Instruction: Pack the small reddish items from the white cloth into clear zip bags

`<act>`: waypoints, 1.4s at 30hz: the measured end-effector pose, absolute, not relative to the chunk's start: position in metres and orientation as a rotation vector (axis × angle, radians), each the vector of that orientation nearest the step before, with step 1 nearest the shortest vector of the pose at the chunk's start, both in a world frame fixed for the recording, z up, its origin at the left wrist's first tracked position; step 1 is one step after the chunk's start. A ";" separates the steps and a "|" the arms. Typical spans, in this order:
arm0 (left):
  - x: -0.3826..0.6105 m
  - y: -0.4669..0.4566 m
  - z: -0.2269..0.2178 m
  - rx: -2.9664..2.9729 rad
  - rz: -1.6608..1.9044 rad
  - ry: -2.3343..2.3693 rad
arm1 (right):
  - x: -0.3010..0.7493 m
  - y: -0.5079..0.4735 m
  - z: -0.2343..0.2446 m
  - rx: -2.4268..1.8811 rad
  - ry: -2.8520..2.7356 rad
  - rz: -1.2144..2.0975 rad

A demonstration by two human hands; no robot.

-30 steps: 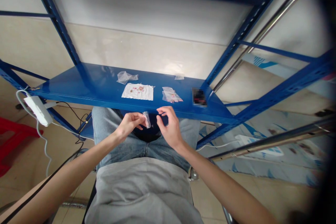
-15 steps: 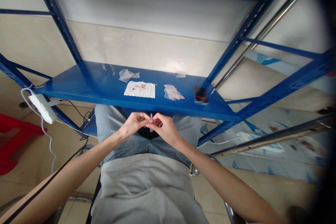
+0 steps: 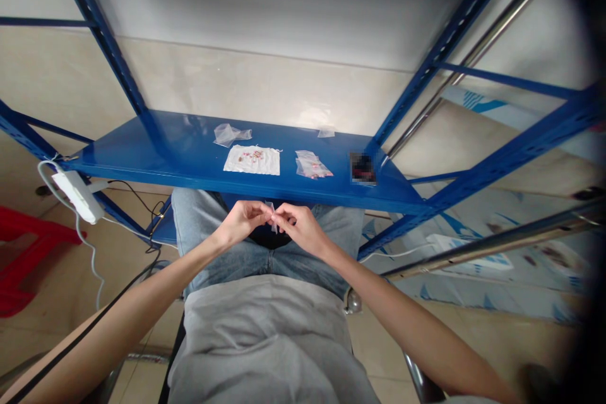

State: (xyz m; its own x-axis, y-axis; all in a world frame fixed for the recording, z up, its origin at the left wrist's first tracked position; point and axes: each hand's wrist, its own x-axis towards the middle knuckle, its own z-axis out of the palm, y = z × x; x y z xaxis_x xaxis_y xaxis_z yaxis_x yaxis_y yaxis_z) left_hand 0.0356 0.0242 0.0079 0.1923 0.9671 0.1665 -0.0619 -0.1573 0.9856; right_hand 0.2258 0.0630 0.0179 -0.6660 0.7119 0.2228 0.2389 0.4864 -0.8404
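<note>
The left hand point(image 3: 247, 221) and right hand point(image 3: 298, 224) are pinching a small clear bag point(image 3: 275, 227) with their fingers, just before the front edge of the shelf point(image 3: 180, 161). A white cloth point(image 3: 231, 166) bearing small pieces point(image 3: 255, 154) is lying on the shelf.

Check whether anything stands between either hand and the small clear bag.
Nothing visible stands in the way: the left hand and the right hand both pinch the small clear bag between their fingertips. The blue shelf lies beyond them, not in between.
</note>
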 end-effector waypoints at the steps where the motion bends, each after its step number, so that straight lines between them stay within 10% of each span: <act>1: 0.036 0.023 0.010 1.402 1.192 0.960 | 0.226 0.063 0.019 -0.779 -2.183 1.087; 23: 0.048 0.000 0.022 2.005 0.952 1.561 | 0.214 0.046 0.017 -1.079 -2.392 0.414; 42: 0.051 -0.001 0.018 2.060 0.893 1.644 | 0.223 0.054 0.021 -1.121 -2.329 0.478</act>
